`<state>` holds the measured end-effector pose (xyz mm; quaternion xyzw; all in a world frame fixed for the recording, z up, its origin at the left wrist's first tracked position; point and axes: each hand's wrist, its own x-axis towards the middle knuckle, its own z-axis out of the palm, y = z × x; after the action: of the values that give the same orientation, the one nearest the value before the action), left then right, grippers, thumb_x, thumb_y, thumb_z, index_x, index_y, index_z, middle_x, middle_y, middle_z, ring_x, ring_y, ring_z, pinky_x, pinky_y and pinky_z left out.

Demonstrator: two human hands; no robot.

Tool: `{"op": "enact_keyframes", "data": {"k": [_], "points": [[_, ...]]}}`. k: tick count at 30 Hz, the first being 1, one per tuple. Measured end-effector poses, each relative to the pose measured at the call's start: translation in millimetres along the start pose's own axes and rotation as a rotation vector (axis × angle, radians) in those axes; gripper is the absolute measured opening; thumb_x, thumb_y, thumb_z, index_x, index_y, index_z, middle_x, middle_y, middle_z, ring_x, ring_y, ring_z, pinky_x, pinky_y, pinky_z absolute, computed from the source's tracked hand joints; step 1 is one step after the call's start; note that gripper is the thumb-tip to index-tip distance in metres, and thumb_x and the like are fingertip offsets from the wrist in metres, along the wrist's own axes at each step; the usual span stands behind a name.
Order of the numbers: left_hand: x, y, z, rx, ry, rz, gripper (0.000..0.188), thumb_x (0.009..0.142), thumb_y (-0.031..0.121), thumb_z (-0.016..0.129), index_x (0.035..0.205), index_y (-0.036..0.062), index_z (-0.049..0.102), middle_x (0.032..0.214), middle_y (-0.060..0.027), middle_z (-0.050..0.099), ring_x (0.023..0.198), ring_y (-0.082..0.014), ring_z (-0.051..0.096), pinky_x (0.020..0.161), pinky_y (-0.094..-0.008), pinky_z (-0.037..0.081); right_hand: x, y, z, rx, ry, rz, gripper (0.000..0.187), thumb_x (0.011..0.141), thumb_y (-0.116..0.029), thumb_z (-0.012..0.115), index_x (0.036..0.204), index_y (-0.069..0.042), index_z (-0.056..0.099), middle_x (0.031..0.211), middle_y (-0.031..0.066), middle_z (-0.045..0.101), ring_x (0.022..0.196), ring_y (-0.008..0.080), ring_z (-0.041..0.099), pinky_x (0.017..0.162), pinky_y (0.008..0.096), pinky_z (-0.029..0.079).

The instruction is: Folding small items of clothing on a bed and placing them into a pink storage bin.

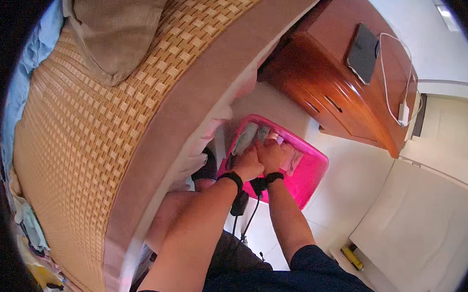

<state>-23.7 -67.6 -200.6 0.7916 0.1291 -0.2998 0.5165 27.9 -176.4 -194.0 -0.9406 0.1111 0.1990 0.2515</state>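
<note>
Both of my arms reach down into a bright pink plastic bin (313, 174) on the floor. My left hand (248, 163) and my right hand (269, 155) meet side by side inside it, their fingers curled inward and largely hidden behind the knuckles. Whatever they grip is too small or too covered to name. A grey-green rolled cloth (246, 138) lies left of my hands, against the bin's left wall. To their right is a folded pink cloth (291, 160). Small pale items (277, 139) show just beyond my right hand.
A bed with a woven mat (113, 118) fills the left side, a brown cloth (118, 23) on it. At upper right stands a reddish wooden cabinet (321, 92) carrying a dark phone (362, 53) and a white cable. A white door (425, 225) is at right. Black cables hang by my wrists.
</note>
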Motion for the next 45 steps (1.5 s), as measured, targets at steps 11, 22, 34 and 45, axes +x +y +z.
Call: {"op": "enact_keyframes", "data": {"k": [11,22,34,45], "points": [[-11,22,-15,-0.056,-0.004,-0.107,0.059,0.091,0.011,0.065,0.147,-0.0059,0.059,0.143,-0.0378,0.066,0.141,-0.0516,0.061,0.121,-0.0569,0.048,7,12,34,0.148,0.026,0.145,0.063,0.092,-0.052,0.084,0.122,0.001,0.069,0.109,0.0302,0.079,0.105,0.0523,0.076,0.091,0.0606,0.060],[-45,122,-54,-0.075,0.163,0.030,0.028,0.102,0.025,0.065,0.114,-0.0001,0.070,0.114,-0.0337,0.076,0.113,-0.0512,0.074,0.098,-0.0576,0.057,-15,49,33,0.616,0.421,-0.315,0.042,0.094,-0.038,0.082,0.102,0.001,0.068,0.090,0.0213,0.074,0.083,0.0411,0.071,0.077,0.0521,0.054],[-242,158,-142,-0.125,0.325,0.660,0.028,0.103,0.016,0.066,0.124,0.0006,0.074,0.109,-0.0199,0.079,0.100,-0.0269,0.075,0.094,-0.0442,0.060,-74,-14,-52,0.472,0.008,-0.646,0.022,0.099,-0.022,0.080,0.095,-0.002,0.072,0.088,0.0111,0.074,0.078,0.0280,0.068,0.076,0.0436,0.056],[-507,55,-163,-0.412,0.467,0.481,0.023,0.104,0.018,0.075,0.119,0.0006,0.079,0.104,-0.0070,0.081,0.095,-0.0135,0.072,0.089,-0.0334,0.060,-292,-217,-139,0.498,-0.576,-0.948,0.014,0.093,-0.008,0.086,0.093,-0.003,0.073,0.081,-0.0003,0.072,0.074,0.0086,0.064,0.069,0.0283,0.053]]}}
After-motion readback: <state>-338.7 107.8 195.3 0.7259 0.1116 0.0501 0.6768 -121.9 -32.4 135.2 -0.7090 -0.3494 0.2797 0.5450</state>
